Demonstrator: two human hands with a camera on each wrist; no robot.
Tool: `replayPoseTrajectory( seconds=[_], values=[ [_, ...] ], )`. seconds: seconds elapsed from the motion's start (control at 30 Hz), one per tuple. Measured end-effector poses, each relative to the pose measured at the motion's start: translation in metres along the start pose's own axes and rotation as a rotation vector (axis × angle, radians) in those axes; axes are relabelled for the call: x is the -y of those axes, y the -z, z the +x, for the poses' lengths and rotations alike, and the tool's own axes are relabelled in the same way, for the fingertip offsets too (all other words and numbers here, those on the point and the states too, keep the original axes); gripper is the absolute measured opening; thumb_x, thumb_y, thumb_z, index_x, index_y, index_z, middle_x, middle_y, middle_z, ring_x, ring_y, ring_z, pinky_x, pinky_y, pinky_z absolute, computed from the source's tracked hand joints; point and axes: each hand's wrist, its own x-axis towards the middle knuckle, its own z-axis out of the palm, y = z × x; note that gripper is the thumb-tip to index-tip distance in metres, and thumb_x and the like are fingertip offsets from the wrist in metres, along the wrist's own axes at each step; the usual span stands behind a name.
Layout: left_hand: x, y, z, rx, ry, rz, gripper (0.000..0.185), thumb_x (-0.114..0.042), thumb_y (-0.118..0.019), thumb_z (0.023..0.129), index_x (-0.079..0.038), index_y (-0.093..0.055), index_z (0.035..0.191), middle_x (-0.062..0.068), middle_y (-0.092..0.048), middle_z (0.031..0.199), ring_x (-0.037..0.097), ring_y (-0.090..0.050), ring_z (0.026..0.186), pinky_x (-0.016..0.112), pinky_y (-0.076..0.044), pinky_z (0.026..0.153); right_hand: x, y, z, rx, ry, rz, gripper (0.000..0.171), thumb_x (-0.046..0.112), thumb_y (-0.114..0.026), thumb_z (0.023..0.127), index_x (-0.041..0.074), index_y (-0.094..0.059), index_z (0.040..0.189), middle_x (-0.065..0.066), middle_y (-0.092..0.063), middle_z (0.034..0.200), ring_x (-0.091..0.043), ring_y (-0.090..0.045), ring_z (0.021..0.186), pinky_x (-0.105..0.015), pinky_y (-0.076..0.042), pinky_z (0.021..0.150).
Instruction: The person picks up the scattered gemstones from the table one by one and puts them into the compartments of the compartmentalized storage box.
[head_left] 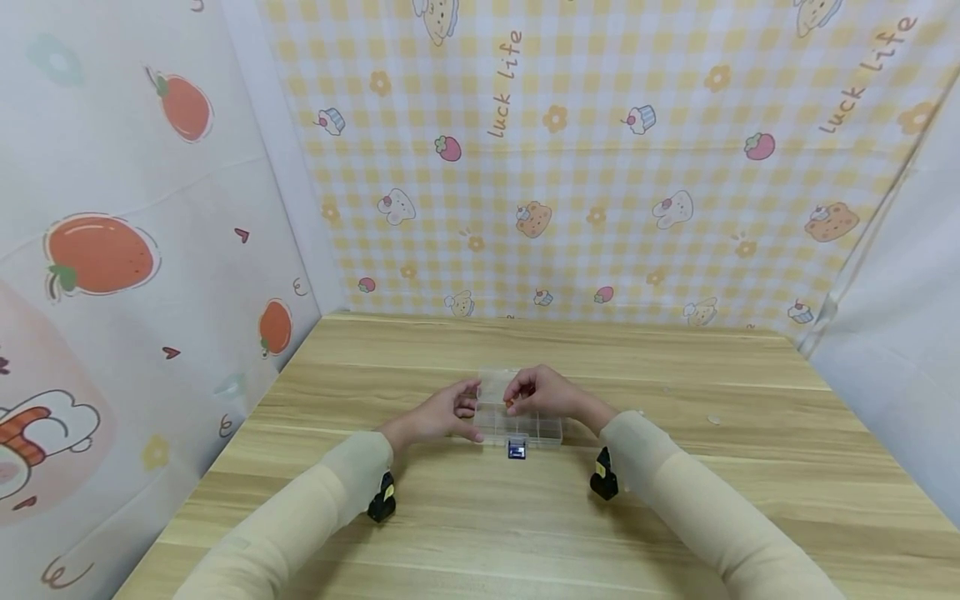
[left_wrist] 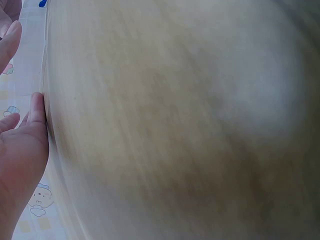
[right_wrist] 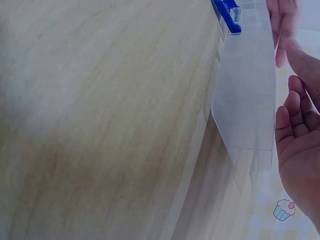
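Note:
A clear plastic compartment box [head_left: 551, 432] with a blue latch [head_left: 517, 450] on its front lies on the wooden table, its translucent lid [head_left: 491, 382] folded open behind it. My left hand [head_left: 444, 412] rests at the box's left side, thumb at the front corner and fingers relaxed along the edge. Above the compartments, my right hand [head_left: 546, 392] pinches a small orange piece [head_left: 510, 403] between thumb and fingertips; its exact kind is too small to tell. The right wrist view shows the box wall [right_wrist: 245, 95] close beside my right hand, with the orange piece hidden there.
Small clear bits lie to the right on the wooden table [head_left: 750, 483], one clear piece [head_left: 714, 420] being the largest. A yellow checked cloth [head_left: 600, 183] hangs behind the table and a printed white cloth [head_left: 195, 275] at its left.

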Motion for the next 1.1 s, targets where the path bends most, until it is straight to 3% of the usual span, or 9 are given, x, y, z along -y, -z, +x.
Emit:
replayPoseTrajectory(
  seconds=[0.47,0.7,1.1],
  values=[
    [0.000,0.000,0.000,0.003,-0.013,0.003,0.099,0.002,-0.081,0.076,0.004,-0.018,0.152,0.022,-0.034,0.149,0.033,-0.044,0.127,0.038,-0.040,0.107,-0.001,-0.002,0.000,-0.009,-0.010,-0.020,0.015,-0.004,-0.074,0.083,-0.010,-0.067,0.095,-0.018,-0.064,0.089,-0.018,-0.050,0.072,-0.022,-0.043,0.059],
    [0.001,0.000,0.000,0.005,-0.013,0.004,0.099,0.001,-0.081,0.076,0.004,-0.018,0.152,0.021,-0.034,0.149,0.033,-0.045,0.127,0.037,-0.040,0.106,-0.037,-0.004,0.014,-0.023,-0.022,-0.034,0.018,0.002,-0.077,0.081,-0.004,-0.070,0.096,-0.007,-0.064,0.088,-0.016,-0.050,0.073,-0.023,-0.045,0.060],
    [-0.001,0.001,0.000,0.000,0.012,-0.010,0.100,-0.002,-0.083,0.076,0.000,-0.019,0.153,0.019,-0.034,0.150,0.032,-0.044,0.128,0.037,-0.040,0.107,-0.029,0.003,0.009,-0.053,-0.038,-0.082,0.017,0.009,-0.081,0.080,0.003,-0.072,0.093,-0.002,-0.064,0.087,-0.015,-0.053,0.075,-0.025,-0.046,0.064]
  ],
)
